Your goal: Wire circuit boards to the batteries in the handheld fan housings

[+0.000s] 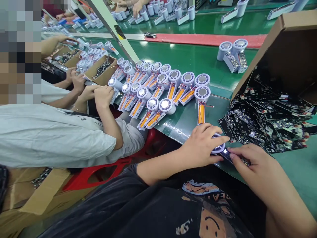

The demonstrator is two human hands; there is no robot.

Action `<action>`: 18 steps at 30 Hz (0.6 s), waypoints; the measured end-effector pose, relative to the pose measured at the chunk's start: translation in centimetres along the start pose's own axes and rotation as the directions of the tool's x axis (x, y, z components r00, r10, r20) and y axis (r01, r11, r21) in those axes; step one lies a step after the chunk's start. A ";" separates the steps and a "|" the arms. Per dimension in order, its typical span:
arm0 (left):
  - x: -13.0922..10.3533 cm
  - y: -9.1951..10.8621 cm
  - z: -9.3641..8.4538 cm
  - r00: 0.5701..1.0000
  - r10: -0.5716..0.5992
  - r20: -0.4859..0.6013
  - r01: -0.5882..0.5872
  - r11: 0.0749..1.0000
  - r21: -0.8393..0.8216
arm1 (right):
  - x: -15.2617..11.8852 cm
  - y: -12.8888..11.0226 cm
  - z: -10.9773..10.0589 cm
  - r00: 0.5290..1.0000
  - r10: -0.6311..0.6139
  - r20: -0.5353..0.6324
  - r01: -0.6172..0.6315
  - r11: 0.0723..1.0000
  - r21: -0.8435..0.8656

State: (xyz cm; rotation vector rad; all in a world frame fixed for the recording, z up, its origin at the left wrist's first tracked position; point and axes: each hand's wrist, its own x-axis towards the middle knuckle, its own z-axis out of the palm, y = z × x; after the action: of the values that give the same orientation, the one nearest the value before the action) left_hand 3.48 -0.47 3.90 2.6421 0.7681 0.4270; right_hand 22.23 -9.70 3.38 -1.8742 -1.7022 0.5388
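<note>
My left hand point(205, 143) is wrapped over the round head of a lavender handheld fan point(219, 148) at the table's front edge. From that head the handle runs toward my right hand point(255, 167). The thumb and forefinger of the right hand pinch a dark circuit board point(225, 152) lying along the handle; a small white part shows on it. My right fingers and palm hide the handle's far end. Just beyond my left fingers lies another fan point(202, 94) with an orange battery point(201, 113) in its open handle and a loose wire beside it.
Several similar fans point(174, 76) lie in rows to the left. A heap of black circuit boards point(267, 122) spills from a cardboard box point(300, 19) on the right. Two fans point(232, 56) rest on the green table behind. A co-worker's arm point(105, 109) is at the left, near a red stool point(99, 173).
</note>
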 end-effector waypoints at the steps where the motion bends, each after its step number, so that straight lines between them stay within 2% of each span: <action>1: 0.1 -0.1 0.0 1.000 0.010 0.010 -0.010 0.999 -0.030 | -0.3 -0.1 0.1 0.998 -0.041 -0.043 0.040 0.999 -0.029; 4: 0.4 -0.2 0.0 1.000 0.014 0.025 -0.011 0.996 -0.094 | -1.2 -0.1 0.5 0.987 -0.117 -0.112 0.105 0.989 -0.108; 9: 0.7 -0.3 -0.3 0.997 0.014 0.079 -0.004 0.992 -0.128 | -2.0 0.3 1.2 0.965 -0.219 -0.146 0.200 0.970 -0.135; 14: 0.9 -0.1 -1.1 0.985 0.038 0.167 -0.011 0.988 -0.157 | -1.9 0.2 1.9 0.970 -0.204 -0.133 0.179 0.968 -0.178; 18: 1.0 0.0 -1.0 0.983 0.021 0.184 0.003 0.991 -0.130 | -2.2 0.4 1.8 0.983 -0.112 -0.144 0.083 0.977 -0.196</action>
State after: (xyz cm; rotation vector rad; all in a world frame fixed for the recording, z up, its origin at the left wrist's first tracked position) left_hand 3.85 0.34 4.98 2.5206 0.6470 0.2217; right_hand 21.16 -11.62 1.53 -1.8947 -1.7831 0.1926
